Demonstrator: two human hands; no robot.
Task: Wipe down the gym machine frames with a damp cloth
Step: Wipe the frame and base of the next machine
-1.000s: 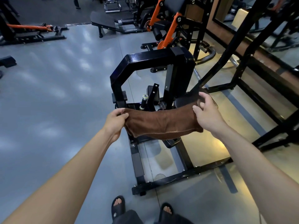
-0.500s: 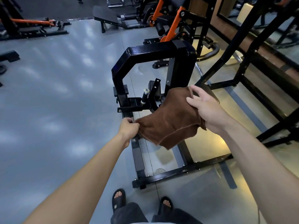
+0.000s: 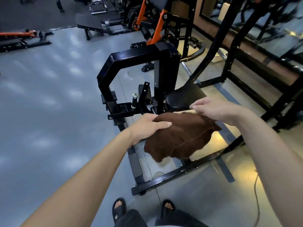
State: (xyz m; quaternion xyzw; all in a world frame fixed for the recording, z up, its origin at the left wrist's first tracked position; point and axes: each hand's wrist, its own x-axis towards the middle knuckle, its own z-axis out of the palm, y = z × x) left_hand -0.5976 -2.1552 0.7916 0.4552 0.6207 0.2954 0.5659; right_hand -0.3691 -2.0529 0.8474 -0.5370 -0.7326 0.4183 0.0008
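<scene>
Seen from the head camera, a person is standing over a black gym machine, looking down at both bare arms reaching forward. The left hand (image 3: pixel 147 126) is gripping the near-left edge of a brown cloth (image 3: pixel 178 136), thumb lying along the top and the fingers tucked out of sight beneath. The right hand (image 3: pixel 213 108) is touching the cloth's far-right edge with loosely bent fingers; whether it is pinching the fabric cannot be told. The cloth is hanging bunched in the air between the hands, sagging toward the floor and touching no part of the machine. The frame (image 3: pixel 131 58), a black arch, is rising just beyond the hands, with a padded seat (image 3: pixel 183 97) directly ahead of the right hand. The cloth's long axis is running left to right, roughly level with the seat, so the right hand looks nearer to the upright post and the left nearer to the low base rail (image 3: pixel 165 177).
</scene>
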